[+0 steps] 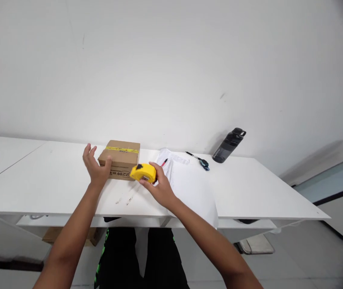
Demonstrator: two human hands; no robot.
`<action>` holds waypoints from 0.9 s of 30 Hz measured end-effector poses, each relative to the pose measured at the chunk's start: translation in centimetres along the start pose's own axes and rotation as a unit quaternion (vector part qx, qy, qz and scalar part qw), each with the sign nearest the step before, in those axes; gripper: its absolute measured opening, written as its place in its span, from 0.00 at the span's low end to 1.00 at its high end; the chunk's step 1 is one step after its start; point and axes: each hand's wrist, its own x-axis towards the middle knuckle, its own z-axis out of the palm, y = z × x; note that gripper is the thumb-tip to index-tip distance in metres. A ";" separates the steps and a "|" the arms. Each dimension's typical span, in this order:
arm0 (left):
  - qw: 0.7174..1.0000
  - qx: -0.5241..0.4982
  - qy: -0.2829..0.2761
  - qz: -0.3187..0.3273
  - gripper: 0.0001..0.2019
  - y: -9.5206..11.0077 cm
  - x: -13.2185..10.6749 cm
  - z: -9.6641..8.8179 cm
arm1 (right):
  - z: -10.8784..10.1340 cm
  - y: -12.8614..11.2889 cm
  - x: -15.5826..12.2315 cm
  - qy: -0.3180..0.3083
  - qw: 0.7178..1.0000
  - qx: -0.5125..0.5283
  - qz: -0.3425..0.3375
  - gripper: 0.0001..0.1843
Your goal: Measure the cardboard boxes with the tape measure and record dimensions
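A brown cardboard box [120, 157] with a strip of yellow tape across its top sits on the white table, near the wall. At its left front corner is my left hand [96, 166], thumb against the front side and fingers spread apart. My right hand [161, 186] grips a yellow tape measure [143, 172] in front of the box's right front corner. No drawn-out blade can be made out. The tape measure hides part of the box's front.
White paper sheets [191, 192] with a red pen [164, 162] lie right of the box. Beyond them are a black pen [192, 154], a small dark blue object [204, 163] and a dark bottle [229, 145]. Another cardboard box [94, 236] is under the tabletop [250, 192].
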 end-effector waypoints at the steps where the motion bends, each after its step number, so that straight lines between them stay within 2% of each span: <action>1: 0.999 -0.009 0.002 0.036 0.37 1.4 -1.1 0.0 | -0.4 0.4 -1.4 0.013 0.999 0.049 0.015 0.35; 2: 0.998 -0.043 -0.026 0.049 0.38 2.9 -2.6 0.2 | -0.6 0.7 -2.4 0.025 0.995 0.096 0.030 0.34; 3: 0.992 -0.099 -0.075 0.033 0.37 4.4 -4.3 0.5 | -0.8 0.9 -3.1 0.034 0.989 0.137 0.044 0.33; 4: 0.972 -0.165 -0.166 -0.009 0.36 5.8 -6.1 1.0 | -0.9 1.1 -3.5 0.036 0.983 0.171 0.057 0.32; 6: 0.892 -0.279 -0.329 -0.135 0.36 8.0 -9.4 2.7 | -1.3 1.2 -3.5 0.012 0.976 0.205 0.071 0.33; 7: 0.859 -0.304 -0.361 -0.196 0.34 8.6 -10.6 3.9 | -1.7 1.3 -3.2 -0.009 0.975 0.206 0.076 0.33; 9: 0.823 -0.348 -0.347 -0.287 0.32 8.7 -11.7 6.6 | -3.0 1.7 -2.4 -0.058 0.977 0.188 0.088 0.33; 11: 0.793 -0.383 -0.322 -0.348 0.31 7.9 -11.3 9.1 | -4.8 2.8 -1.2 -0.105 0.974 0.161 0.123 0.31; 13: 0.764 -0.395 -0.331 -0.389 0.30 6.9 -10.3 10.8 | -6.6 4.4 0.2 -0.133 0.973 0.104 0.157 0.30; 16: 0.728 -0.387 -0.376 -0.423 0.27 6.0 -9.5 11.8 | -8.6 7.5 3.0 -0.088 0.982 -0.105 0.133 0.23; 17: 0.720 -0.384 -0.388 -0.428 0.26 5.9 -9.6 11.7 | -8.8 8.6 4.1 -0.069 0.971 -0.200 0.113 0.20; 18: 0.716 -0.378 -0.398 -0.431 0.26 5.8 -9.9 11.7 | -9.0 9.6 5.2 -0.069 0.947 -0.297 0.098 0.19; 20: 0.721 -0.357 -0.410 -0.429 0.26 5.8 -10.5 11.5 | -8.8 11.4 7.3 -0.124 0.880 -0.451 0.082 0.23; 22: 0.733 -0.335 -0.413 -0.425 0.25 5.7 -10.9 11.6 | -8.5 12.7 9.2 -0.187 0.834 -0.516 0.062 0.22; 24: 0.736 -0.322 -0.415 -0.427 0.26 5.7 -11.0 11.7 | -8.3 13.3 10.5 -0.203 0.832 -0.514 0.044 0.15; 27: 0.730 -0.311 -0.430 -0.430 0.27 5.8 -11.0 11.7 | -8.9 13.3 10.8 -0.151 0.852 -0.500 0.047 0.13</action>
